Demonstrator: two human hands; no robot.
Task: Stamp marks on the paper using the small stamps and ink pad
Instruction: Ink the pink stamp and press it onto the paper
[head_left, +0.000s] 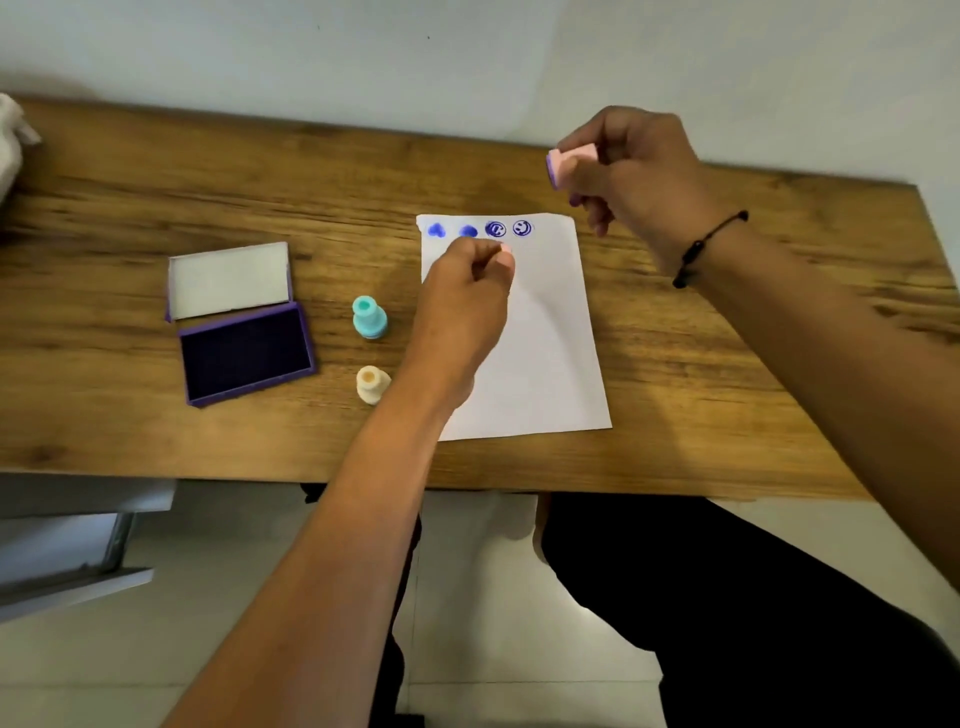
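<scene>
Stamps number three in the head view: a teal stamp (369, 317) and a cream stamp (372, 383) stand upright on the wooden table (727, 374), just left of the paper (545, 353), and a pink stamp (569, 162) is pinched in the right hand (641, 179), raised above the table's far edge with its inked face turned left. One ink pad (247, 351) lies open well left of the paper, its white-lined lid (228, 279) folded back toward the wall. Four blue marks (480, 229) run along the sheet's top edge: two blotchy shapes, then two round faces. The left hand (467, 291) rests curled on the sheet's upper left, fingertips closed together just below the marks; whether they grip anything cannot be told. Bare sheet fills the space below, and open wood lies right of it.
</scene>
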